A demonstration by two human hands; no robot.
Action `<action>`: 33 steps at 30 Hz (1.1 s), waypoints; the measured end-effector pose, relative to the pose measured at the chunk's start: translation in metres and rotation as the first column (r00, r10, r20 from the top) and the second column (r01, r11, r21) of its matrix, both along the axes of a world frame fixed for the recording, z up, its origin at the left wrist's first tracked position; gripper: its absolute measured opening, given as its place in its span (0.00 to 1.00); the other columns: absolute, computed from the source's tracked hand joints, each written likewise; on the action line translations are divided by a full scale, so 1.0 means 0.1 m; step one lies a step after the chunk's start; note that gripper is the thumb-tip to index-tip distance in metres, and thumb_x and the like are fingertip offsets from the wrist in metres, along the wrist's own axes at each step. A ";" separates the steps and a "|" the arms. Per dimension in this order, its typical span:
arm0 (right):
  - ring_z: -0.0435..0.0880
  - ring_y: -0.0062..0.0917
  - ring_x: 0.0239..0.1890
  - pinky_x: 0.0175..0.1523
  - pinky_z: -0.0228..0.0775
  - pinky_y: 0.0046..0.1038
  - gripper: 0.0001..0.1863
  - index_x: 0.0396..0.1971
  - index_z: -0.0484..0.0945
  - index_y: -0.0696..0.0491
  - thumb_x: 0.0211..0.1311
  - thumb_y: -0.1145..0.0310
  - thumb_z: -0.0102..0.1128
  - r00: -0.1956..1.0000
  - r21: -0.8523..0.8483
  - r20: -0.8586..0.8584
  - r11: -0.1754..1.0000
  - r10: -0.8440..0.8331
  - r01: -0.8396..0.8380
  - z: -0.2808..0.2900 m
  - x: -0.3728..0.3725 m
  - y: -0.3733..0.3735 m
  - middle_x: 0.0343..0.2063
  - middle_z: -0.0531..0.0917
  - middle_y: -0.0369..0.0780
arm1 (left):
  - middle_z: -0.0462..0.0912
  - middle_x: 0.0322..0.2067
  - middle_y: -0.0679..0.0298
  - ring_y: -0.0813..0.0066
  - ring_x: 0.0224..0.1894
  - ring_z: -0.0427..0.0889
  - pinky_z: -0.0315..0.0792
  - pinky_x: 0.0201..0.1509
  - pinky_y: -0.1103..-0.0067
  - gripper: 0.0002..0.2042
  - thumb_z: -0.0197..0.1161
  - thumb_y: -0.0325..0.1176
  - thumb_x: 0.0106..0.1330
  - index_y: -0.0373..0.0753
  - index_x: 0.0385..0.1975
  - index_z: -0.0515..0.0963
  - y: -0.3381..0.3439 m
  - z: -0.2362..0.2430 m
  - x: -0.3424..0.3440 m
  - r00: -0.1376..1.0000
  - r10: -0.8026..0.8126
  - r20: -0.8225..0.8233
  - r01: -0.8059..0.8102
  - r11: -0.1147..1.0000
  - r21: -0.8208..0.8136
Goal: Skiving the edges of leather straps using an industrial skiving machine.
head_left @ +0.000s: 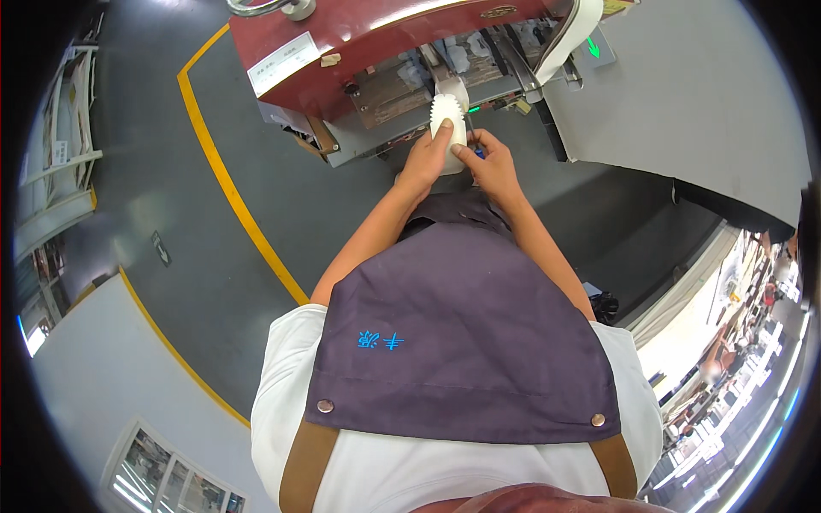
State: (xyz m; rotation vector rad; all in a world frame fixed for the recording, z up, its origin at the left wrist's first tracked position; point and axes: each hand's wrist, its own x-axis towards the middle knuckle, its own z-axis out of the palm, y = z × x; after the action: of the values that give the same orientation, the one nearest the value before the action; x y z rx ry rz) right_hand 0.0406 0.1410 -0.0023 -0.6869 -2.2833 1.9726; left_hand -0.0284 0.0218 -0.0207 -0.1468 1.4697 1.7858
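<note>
Piece, white and tooth-edged, was gripped by the left hand and the right hand; a red machine stood at twelve o'clock.

Bare forearms converge forward, left grip and right grip close together, both thumbs uppermost.

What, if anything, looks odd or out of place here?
Only the crumpled pale bits inside the red machine, scattered unevenly; I can't tell what they are. The white piece in the left hand has toothed edges, but its even notches look intentional rather than damaged.
</note>
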 end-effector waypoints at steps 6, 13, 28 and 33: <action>0.68 0.11 0.25 0.30 0.60 0.16 0.12 0.32 0.79 0.57 0.54 0.65 0.66 0.982 -0.150 0.165 0.986 0.092 -0.067 0.09 0.09 0.24 0.22 0.75 0.29 | 0.79 0.36 0.64 0.79 0.37 0.75 0.68 0.42 0.82 0.18 0.55 0.44 0.67 0.34 0.44 0.75 -0.05 0.03 -0.07 0.980 -0.148 -0.132 0.144 0.989 -0.038; 0.65 0.08 0.19 0.23 0.55 0.15 0.12 0.32 0.79 0.56 0.55 0.63 0.64 0.957 -0.231 0.283 0.973 0.064 0.003 0.17 0.16 0.30 0.18 0.73 0.28 | 0.77 0.27 0.71 0.86 0.26 0.74 0.71 0.29 0.87 0.08 0.61 0.36 0.64 0.39 0.35 0.76 -0.13 0.01 -0.16 0.984 -0.124 0.126 0.105 0.984 0.146; 0.67 0.12 0.20 0.23 0.58 0.20 0.16 0.21 0.78 0.55 0.56 0.57 0.62 0.957 -0.119 0.284 0.992 0.064 -0.031 0.07 0.11 0.48 0.16 0.73 0.30 | 0.79 0.23 0.63 0.77 0.23 0.80 0.73 0.24 0.86 0.13 0.52 0.39 0.69 0.35 0.33 0.74 -0.07 0.06 -0.19 0.984 -0.173 0.032 0.172 0.985 0.016; 0.62 0.09 0.19 0.24 0.53 0.18 0.16 0.23 0.77 0.54 0.61 0.57 0.58 0.955 -0.039 0.275 0.994 0.110 -0.103 0.17 0.09 0.45 0.17 0.71 0.27 | 0.78 0.23 0.64 0.79 0.22 0.79 0.71 0.23 0.86 0.12 0.53 0.40 0.69 0.37 0.29 0.73 -0.08 0.08 -0.23 0.990 -0.138 0.042 0.137 0.990 0.017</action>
State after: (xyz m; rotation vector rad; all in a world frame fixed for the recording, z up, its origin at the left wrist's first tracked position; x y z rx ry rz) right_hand 0.0493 0.1856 0.0149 -0.9144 -2.5037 2.0710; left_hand -0.0518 0.0133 -0.0128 -0.0743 1.4027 1.6717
